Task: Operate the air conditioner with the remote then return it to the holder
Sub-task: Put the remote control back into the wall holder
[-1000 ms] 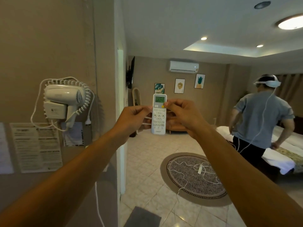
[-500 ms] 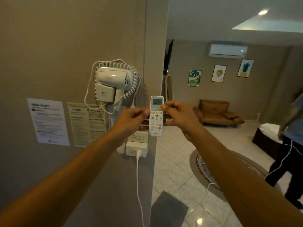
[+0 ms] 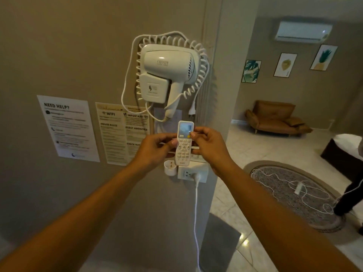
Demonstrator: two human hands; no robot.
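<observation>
A white remote with a lit screen and grey buttons is held upright in front of the tan wall, below the hair dryer. My left hand pinches its left edge. My right hand grips its right edge, thumb by the yellow button. Just below and left of the remote's bottom end, a small white cup-shaped holder is fixed to the wall. The white air conditioner hangs high on the far wall at upper right.
A wall-mounted white hair dryer with a coiled cord hangs above my hands. A socket with a plugged white cable sits under the remote. Paper notices are at left. A rug, brown sofa and a person's leg are at right.
My view has swung left and closer to the wall. Both hands have carried the remote from open room space to in front of the wall, just above the socket and holder.
</observation>
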